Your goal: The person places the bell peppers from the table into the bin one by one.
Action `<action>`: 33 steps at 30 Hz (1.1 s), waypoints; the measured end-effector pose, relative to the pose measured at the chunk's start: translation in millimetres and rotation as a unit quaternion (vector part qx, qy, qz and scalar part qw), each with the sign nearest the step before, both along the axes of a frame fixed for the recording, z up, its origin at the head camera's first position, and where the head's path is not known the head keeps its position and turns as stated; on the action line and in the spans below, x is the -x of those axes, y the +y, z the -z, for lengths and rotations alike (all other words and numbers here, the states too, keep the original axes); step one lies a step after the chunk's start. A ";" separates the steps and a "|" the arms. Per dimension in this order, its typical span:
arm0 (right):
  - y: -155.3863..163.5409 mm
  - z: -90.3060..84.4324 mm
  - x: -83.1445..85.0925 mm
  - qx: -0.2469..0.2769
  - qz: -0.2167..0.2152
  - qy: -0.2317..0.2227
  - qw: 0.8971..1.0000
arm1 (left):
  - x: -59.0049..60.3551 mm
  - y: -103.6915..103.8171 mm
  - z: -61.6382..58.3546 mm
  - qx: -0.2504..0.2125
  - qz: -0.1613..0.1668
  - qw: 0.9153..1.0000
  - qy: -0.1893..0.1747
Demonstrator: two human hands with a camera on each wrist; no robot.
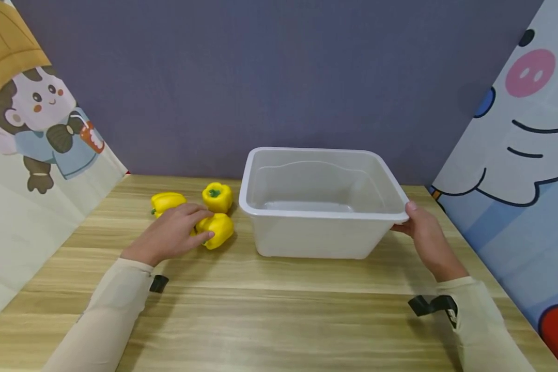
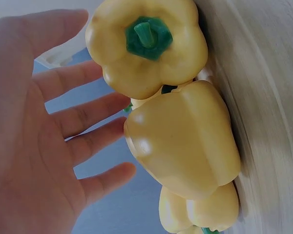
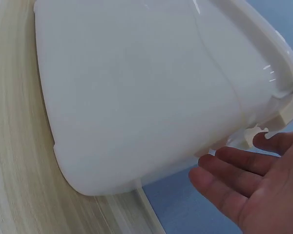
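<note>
My left hand (image 1: 174,233) reaches over a group of yellow bell peppers with its fingers spread. Its thumb and fingers are around the nearest bell pepper (image 1: 220,230), and the left wrist view shows a bell pepper (image 2: 146,44) with a green stem beside the thumb. Behind the hand stand another bell pepper (image 1: 217,197) and one lying on its side (image 1: 166,201). Part of the group is hidden by the hand. My right hand (image 1: 425,235) holds the right end of a white plastic bin (image 1: 313,235), thumb on the rim and fingers (image 3: 224,195) beneath it.
The bin stands on a wood-patterned table (image 1: 269,320) and its visible inside holds nothing. A dark grey panel (image 1: 279,77) rises behind it. Cartoon-printed panels (image 1: 525,155) flank both sides. Black straps (image 1: 430,306) hang at the wrists.
</note>
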State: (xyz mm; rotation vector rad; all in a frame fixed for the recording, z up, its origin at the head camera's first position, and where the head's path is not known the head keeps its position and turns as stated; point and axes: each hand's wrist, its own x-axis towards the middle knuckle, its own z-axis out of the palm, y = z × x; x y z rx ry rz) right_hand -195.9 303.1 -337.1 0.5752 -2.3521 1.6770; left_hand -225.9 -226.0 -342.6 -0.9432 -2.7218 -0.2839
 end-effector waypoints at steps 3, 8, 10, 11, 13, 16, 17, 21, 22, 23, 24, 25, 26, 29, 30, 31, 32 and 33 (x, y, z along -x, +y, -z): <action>-2.1 0.4 -0.5 0.006 0.004 -0.001 1.000 | -1.6 -0.2 0.8 0.005 -0.001 1.000 -0.006; -3.9 -1.1 -0.7 0.019 -0.002 -0.006 1.000 | -2.3 0.8 0.3 0.016 -0.011 1.000 -0.017; -4.3 -1.0 -1.1 0.020 -0.003 -0.006 1.000 | -2.8 1.5 0.5 0.022 -0.018 0.999 -0.022; -4.5 -1.0 -1.2 0.018 -0.002 -0.005 1.000 | -3.0 1.8 0.6 0.024 -0.022 0.999 -0.024; -4.7 -1.1 -1.3 0.021 0.000 -0.004 1.000 | -3.2 2.6 0.8 0.027 -0.029 0.999 -0.025; -5.1 -1.5 -1.8 0.021 0.002 -0.001 1.000 | -2.8 3.2 1.6 0.031 -0.039 0.998 -0.028; -5.2 -1.7 -2.0 0.020 0.003 0.001 1.000 | -2.7 3.5 1.8 0.033 -0.042 0.998 -0.030; -5.1 -1.8 -2.7 0.016 0.005 0.006 1.000 | -2.0 4.5 3.4 0.040 -0.053 0.997 -0.035; -5.0 -1.9 -2.7 0.016 0.007 0.006 1.000 | -1.9 4.8 3.8 0.041 -0.054 0.997 -0.036; -4.8 -2.0 -2.8 0.019 0.007 0.006 1.000 | -1.7 5.1 4.1 0.041 -0.056 0.997 -0.036; -4.6 -2.0 -2.8 0.023 0.007 0.005 1.000 | -1.6 5.5 4.3 0.042 -0.058 0.997 -0.035; -4.6 -2.0 -2.7 0.027 0.008 0.005 1.000 | -1.5 5.9 4.6 0.042 -0.059 0.997 -0.036; -4.7 -2.0 -2.6 0.030 0.010 0.005 0.999 | -1.4 6.2 4.8 0.042 -0.060 0.997 -0.036; -4.8 -1.4 -1.9 0.034 0.012 0.007 0.999 | -1.3 7.1 5.6 0.044 -0.064 0.996 -0.038; -4.9 -1.1 -1.7 0.034 0.011 0.008 0.999 | -1.3 7.3 5.9 0.044 -0.065 0.996 -0.040; -5.2 -0.7 -1.6 0.034 0.011 0.010 0.999 | -1.4 7.2 6.5 0.044 -0.066 0.996 -0.041; -5.3 -0.5 -1.7 0.034 0.009 0.010 0.999 | -1.4 7.3 7.0 0.043 -0.067 0.996 -0.041; -5.3 -0.1 -1.7 0.035 0.006 0.011 0.999 | -1.5 7.5 7.5 0.043 -0.069 0.996 -0.043</action>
